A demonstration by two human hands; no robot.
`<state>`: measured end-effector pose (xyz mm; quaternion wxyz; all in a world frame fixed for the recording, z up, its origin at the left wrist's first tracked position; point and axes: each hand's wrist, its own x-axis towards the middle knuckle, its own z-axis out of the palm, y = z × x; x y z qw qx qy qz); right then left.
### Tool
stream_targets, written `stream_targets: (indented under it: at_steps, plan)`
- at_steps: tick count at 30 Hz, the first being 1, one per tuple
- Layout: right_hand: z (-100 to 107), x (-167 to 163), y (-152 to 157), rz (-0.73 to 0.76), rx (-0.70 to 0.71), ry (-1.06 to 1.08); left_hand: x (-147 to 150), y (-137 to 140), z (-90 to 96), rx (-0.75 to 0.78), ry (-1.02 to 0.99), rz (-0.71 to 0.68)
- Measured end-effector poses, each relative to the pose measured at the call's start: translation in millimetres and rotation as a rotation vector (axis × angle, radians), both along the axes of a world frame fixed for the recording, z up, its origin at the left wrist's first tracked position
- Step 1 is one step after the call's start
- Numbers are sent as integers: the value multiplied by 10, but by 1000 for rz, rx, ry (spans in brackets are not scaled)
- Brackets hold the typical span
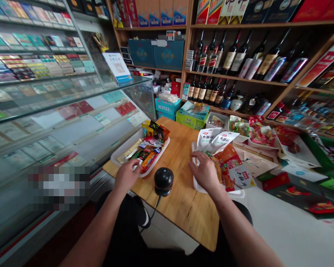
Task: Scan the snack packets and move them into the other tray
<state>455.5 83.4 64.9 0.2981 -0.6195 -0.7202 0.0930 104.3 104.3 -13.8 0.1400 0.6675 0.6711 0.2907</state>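
Observation:
My left hand [128, 175] lies over the near edge of a white plastic tray [117, 155], its fingertips beside small colourful snack packets [148, 159]. Thumb and forefinger look apart, with no packet clearly held. On the other side, my right hand [206, 171] hangs over the left rim of a second white tray [195, 182], fingers loosely bent and spread. That tray holds two white pouches [211, 138] standing at the back and several red and orange snack bags [231, 163]. Between my hands, a round black device [163, 181] with a cable stands near the table's front edge.
The wooden table [180, 148] spans my knees. A glass display case [72, 122] with flat packs runs along the left. Shelves of wine bottles [231, 59] rise behind. Boxes of snacks [263, 135] crowd the right, and a green carton [191, 119] stands beyond the table.

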Motion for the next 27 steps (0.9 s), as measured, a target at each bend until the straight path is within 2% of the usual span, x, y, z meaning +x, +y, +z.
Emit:
stream_targets:
  at_steps: [4,7,10,13,17,21,24,27]
  plan:
    - [-321,-685,-341,88,7,101,73,27,11,-47,261,-12]
    - [-482,-1012,-498,170,27,250,152,87,67,-115,391,0]
    - [-529,-1176,-558,247,42,309,213,148,82,-201,460,-7]
    - [-474,-1241,-561,257,106,334,237,209,43,-307,485,8]
    - [-374,-1268,-553,261,165,355,207,269,8,-330,492,31]
    - [-358,-1282,-547,265,163,382,121,274,60,-311,418,64]
    - [-369,-1307,-538,272,143,413,25,240,104,-250,317,90]
    - [-357,-1347,-541,280,93,435,-100,170,122,-130,121,120]
